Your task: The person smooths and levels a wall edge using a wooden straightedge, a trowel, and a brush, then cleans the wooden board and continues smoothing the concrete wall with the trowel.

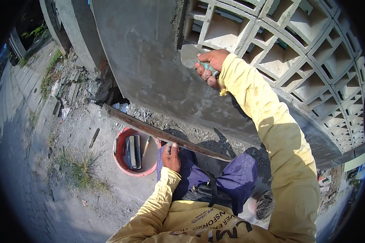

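Note:
My right hand (213, 65) is wrapped round the teal, mottled handle of a trowel (190, 56). Its rounded grey blade lies at the corner where the smooth grey plastered wall (150, 52) meets the pale breeze-block screen (227, 26). Lower down, my left hand (171, 158) grips the near edge of a long, thin wooden board (150, 130), thumb on top. The board slants from the rubble at the left to just above my right knee. Whether its far end rests on anything I cannot tell.
A red tub (143, 173) with a plastering float (134, 152) and a wooden-handled tool (146, 146) stands left of my knees. Rubble (79, 87) and a grass tuft (83, 168) lie further left. A bucket (264, 205) with dark contents sits beneath my right arm.

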Motion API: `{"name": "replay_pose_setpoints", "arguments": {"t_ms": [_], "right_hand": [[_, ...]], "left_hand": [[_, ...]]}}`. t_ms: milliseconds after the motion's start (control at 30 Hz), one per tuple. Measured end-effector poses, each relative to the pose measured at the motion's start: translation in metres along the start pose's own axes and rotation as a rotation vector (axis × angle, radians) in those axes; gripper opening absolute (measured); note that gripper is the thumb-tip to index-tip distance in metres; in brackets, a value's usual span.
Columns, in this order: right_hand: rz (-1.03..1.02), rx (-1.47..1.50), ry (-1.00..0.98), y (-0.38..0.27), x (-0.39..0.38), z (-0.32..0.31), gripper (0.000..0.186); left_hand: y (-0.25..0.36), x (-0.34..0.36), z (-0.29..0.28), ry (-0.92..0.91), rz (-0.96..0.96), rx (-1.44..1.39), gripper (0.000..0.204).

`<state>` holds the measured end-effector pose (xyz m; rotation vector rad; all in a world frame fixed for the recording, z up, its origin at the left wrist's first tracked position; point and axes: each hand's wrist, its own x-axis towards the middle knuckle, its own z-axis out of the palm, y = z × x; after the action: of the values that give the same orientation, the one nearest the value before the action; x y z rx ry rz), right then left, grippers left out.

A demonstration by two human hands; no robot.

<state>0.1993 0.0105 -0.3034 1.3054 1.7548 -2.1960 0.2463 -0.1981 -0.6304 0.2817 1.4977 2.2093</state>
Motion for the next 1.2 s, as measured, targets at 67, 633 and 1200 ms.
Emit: {"name": "replay_pose_setpoints", "arguments": {"t_ms": [67, 633, 1200], "right_hand": [[0.005, -0.006, -0.020, -0.006, 0.010, -0.003, 0.020], [-0.150, 0.123, -0.061, 0.103, -0.051, -0.044, 0.037], [-0.556, -1.209, 1.325, 0.281, -0.123, -0.313, 0.042]], "left_hand": [[0.000, 0.000, 0.006, -0.002, -0.009, -0.030, 0.021], [-0.011, -0.005, -0.001, -0.064, 0.013, 0.034, 0.021], [-0.014, -0.001, 0.010, -0.197, 0.063, 0.119, 0.040]]}}
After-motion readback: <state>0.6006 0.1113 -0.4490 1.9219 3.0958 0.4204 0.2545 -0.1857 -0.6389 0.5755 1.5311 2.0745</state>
